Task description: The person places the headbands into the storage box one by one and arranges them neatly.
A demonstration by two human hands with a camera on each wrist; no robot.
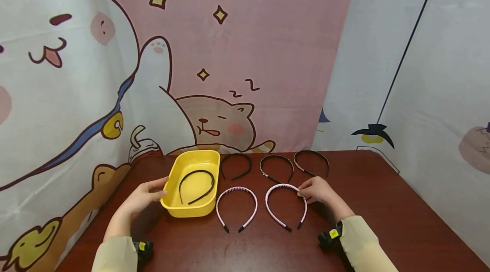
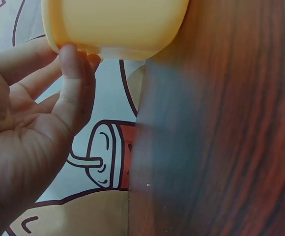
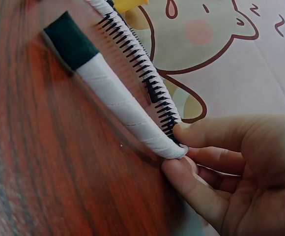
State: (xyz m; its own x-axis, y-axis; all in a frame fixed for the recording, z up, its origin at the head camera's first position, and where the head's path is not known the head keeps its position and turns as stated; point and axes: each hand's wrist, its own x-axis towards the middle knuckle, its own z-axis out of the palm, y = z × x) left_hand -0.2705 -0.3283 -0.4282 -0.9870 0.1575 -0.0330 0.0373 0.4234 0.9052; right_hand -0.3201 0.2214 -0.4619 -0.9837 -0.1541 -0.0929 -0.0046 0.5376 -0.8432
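Observation:
My left hand [image 1: 143, 199] pinches the left edge of a yellow plastic tray [image 1: 191, 211]; the left wrist view shows the thumb and fingers at its rim. Inside the tray lies a black headband [image 1: 197, 171]. On the right, my right hand [image 1: 317, 190] holds the right side of a pale pink wrapped headband [image 1: 281, 186] between thumb and fingers. Up close in the right wrist view, this headband [image 3: 125, 110] has small black teeth along its inside and a black tip. A second pale pink headband [image 1: 237, 188] lies between the tray and the held one.
Behind the pink headbands lie a black headband [image 1: 237, 154], a dark patterned headband [image 1: 276, 156] and another dark headband [image 1: 311, 151], near the back edge of the brown table [image 1: 383, 204]. A cartoon-printed cloth [image 1: 249, 29] hangs behind the table.

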